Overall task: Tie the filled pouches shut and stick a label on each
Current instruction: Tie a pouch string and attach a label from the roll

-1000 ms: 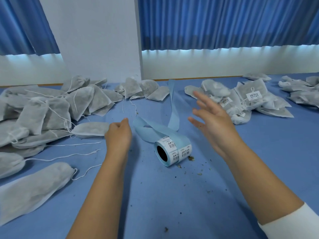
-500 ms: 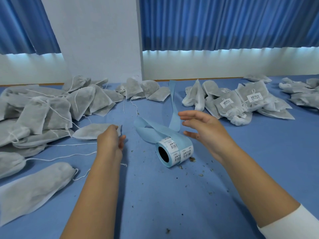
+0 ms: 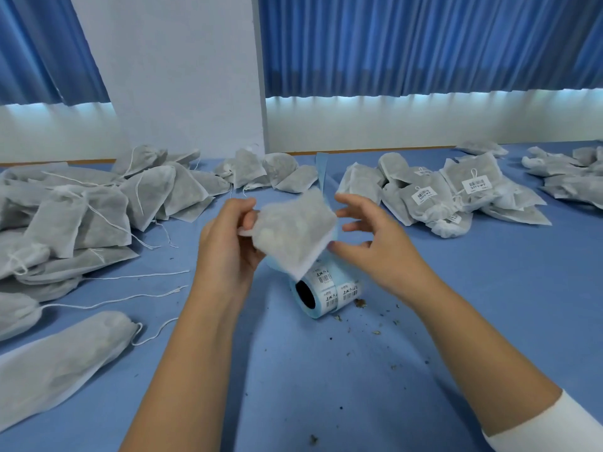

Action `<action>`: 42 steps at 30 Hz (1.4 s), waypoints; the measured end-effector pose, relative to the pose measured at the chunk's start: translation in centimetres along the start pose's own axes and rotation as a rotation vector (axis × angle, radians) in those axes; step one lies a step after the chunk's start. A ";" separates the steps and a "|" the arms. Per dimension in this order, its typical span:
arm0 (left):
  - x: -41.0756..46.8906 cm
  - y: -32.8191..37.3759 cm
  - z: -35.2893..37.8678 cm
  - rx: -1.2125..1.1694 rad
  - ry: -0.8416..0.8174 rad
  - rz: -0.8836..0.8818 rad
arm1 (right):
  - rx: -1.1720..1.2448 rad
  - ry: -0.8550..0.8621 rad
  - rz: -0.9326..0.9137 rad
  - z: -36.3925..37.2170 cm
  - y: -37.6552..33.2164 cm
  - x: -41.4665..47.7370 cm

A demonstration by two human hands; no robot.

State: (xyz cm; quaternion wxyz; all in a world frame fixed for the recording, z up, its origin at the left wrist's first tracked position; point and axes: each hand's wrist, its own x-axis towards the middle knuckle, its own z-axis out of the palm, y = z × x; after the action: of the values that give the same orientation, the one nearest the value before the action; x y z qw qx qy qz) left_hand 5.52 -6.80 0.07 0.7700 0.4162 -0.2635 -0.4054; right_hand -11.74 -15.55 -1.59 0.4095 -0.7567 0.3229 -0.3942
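1. A person holds one grey pouch [image 3: 293,230] up in the air. It hangs just above the roll of labels [image 3: 326,291], over the middle of the blue table [image 3: 359,386].
2. The left hand [image 3: 228,246] has the pouch. Its grip is pinched on the pouch's left end.
3. The right hand [image 3: 375,256] holds nothing. Its grip is let go, with the fingers spread right beside the pouch's other edge. I cannot tell if a fingertip touches it.
4. The pouch looks soft and floppy, like thin cloth with crumbly stuff inside. I think it is light. It bends and sags, so it will not keep its shape by itself.
5. I cannot see its string from here, so I cannot tell if the top is tied.
6. I think the best place to hold it is the neck, where the string runs. If you squeeze the fat part or tip it over, bits could fall out. There are crumbs [image 3: 359,303] on the table by the roll.
7. A label will need a flat spot. I think the pouch should be smoothed out first, or the sticker may wrinkle.
8. A big heap of plain pouches [image 3: 81,216] with loose strings lies on the left. A heap of labelled pouches [image 3: 440,197] lies on the right, well apart.
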 end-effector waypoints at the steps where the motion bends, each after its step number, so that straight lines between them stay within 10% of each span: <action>1: -0.2 -0.1 0.1 0.042 -0.036 -0.043 | -0.052 -0.027 -0.046 0.1 0.0 -0.1; 8: -0.3 -0.9 0.7 0.338 0.078 -0.134 | -0.091 -0.071 -0.171 0.3 0.1 -0.3; 14: 0.3 -1.6 -0.4 0.715 0.276 0.129 | -0.145 -0.031 -0.166 0.4 0.3 -0.2; 22: -1.5 -1.8 0.6 1.217 -0.305 0.604 | -0.234 -0.061 -0.172 0.7 0.1 -0.4; 42: -2.1 -1.3 0.9 1.007 -0.293 0.389 | -0.052 0.013 -0.247 -0.6 -1.6 -0.5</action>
State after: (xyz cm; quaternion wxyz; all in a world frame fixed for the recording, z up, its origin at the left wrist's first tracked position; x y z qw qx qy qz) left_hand 3.21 -5.86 -0.74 0.4921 0.6157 -0.6008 -0.1337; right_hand -12.21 -14.59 -0.15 0.3361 -0.7984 0.2398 -0.4382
